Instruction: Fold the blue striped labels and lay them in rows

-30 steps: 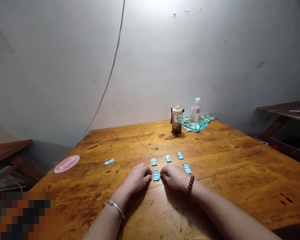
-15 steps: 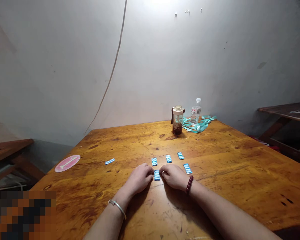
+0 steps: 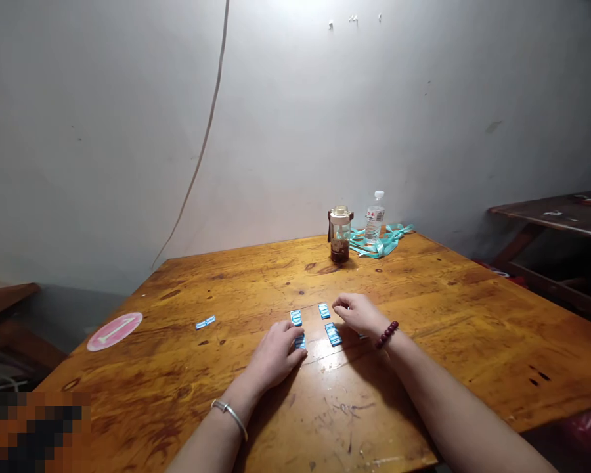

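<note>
My left hand (image 3: 276, 351) rests on the table with thumb and fingers apart around a short row of small blue-and-white pieces (image 3: 300, 341), partly covering it. To the right of that row lies a tilted row of similar pieces (image 3: 333, 334). My right hand (image 3: 359, 314) has its fingers curled with the tips together; whatever may be in them is hidden. Just left of those fingertips is another row of pieces (image 3: 324, 311). Beyond my left fingers sits one more row (image 3: 296, 318). A blue bit (image 3: 361, 336) shows beneath my right hand.
Two joined blue-and-white pieces (image 3: 205, 322) and a pink disc marked 1 (image 3: 115, 332) lie to the left on the wooden table (image 3: 217, 407). Toward the back stand a brown-filled cup (image 3: 339, 240) and a water bottle (image 3: 374, 220), with turquoise ribbon (image 3: 381, 247) around the bottle.
My right hand has moved up and right, away from my left hand. A row lies between the hands where bare wood was before. My left thumb and fingers have spread. The view has shifted slightly.
</note>
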The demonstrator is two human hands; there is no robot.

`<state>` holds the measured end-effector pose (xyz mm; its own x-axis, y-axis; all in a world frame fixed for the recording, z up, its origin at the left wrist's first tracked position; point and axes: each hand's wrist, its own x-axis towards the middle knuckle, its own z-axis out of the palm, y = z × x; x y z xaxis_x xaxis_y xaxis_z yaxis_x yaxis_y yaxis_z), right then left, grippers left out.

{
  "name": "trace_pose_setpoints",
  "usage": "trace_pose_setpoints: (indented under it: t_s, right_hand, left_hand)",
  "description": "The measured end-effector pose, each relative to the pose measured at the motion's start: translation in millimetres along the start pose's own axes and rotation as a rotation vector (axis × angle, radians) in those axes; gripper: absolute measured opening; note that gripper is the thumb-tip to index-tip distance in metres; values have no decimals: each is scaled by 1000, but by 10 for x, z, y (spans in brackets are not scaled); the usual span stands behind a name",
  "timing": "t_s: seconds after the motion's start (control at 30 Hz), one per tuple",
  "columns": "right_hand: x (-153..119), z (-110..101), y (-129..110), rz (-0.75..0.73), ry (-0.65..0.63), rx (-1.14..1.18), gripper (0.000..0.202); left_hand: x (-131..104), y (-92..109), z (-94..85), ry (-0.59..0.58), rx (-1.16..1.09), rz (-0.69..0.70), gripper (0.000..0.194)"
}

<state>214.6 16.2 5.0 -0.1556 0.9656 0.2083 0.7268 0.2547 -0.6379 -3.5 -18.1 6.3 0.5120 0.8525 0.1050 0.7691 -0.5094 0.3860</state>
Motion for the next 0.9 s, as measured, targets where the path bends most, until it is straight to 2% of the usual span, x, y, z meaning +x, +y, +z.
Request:
trace_pose_setpoints:
  t_s: [0.07, 0.17, 0.23, 0.3, 0.4, 0.5, 0.67, 0.9]
  right_hand:
    - [19, -26, 32, -13, 62, 21, 20]
    - [85, -150, 161, 1, 344, 113, 21]
    - [151, -259, 334, 100, 574, 236, 23]
    - [216, -334, 556, 252, 693, 359, 26]
    - [283, -317, 866, 377, 742, 408, 31]
    - [317, -180, 1013, 430, 739, 453, 27]
    - [326, 0, 959, 402, 707, 522, 23]
    - [298, -15, 970, 431, 771, 590, 26]
  left_hand:
    - [7, -15, -11, 31, -1, -5, 33]
    - [24, -44, -50, 141, -7, -3, 39]
    - [40, -80, -83, 246, -12, -6, 36]
    - [61, -139, -111, 357, -19, -21, 34]
    - [102, -260, -124, 466, -31, -64, 32]
    - [135, -354, -100, 518, -80, -78, 31]
    - [132, -311, -55, 592, -144, -47, 28]
    - [93, -184, -47, 625, -182, 6, 24]
